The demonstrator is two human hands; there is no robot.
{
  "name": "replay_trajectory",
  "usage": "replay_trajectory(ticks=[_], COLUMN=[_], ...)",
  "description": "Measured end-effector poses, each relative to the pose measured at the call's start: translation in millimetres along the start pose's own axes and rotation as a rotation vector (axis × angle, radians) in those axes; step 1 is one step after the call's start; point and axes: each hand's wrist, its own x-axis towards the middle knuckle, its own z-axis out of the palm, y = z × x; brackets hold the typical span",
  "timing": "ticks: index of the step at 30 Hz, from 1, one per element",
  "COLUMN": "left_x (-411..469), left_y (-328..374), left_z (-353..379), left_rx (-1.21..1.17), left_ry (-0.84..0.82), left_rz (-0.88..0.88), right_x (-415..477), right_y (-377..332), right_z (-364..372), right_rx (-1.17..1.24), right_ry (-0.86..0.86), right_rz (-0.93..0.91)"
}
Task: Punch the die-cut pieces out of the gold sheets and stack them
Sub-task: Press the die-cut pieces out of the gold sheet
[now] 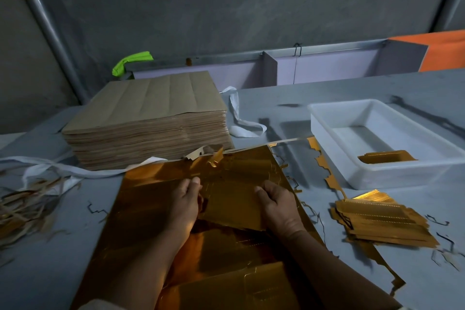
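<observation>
The left hand (187,199) pinches the die-cut piece (231,200) at its 9 o'clock end and the right hand (279,205) at 3 o'clock, each grip closed, so the long axis runs between them above the gold sheet (151,199). The stack (382,221) lies on the surface (327,93) toward 3 o'clock, nearer the right hand

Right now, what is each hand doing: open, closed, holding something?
Left hand: grips the gold piece by its left edge.
Right hand: grips the same piece's right edge.
</observation>
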Motion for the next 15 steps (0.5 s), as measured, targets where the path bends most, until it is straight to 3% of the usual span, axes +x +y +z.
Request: replay_trajectory(ticks=[15], left_x=[-3.6], left_y=[-2.3], left_z=[3.4], left_rx=[0.051], left_ry=[-0.004], left_rz=[0.068], right_x=[-2.1], right_y=[-4.0], right_z=[-0.9], right_rx=[0.148], right_ry=[0.085], right_rz=[0.033])
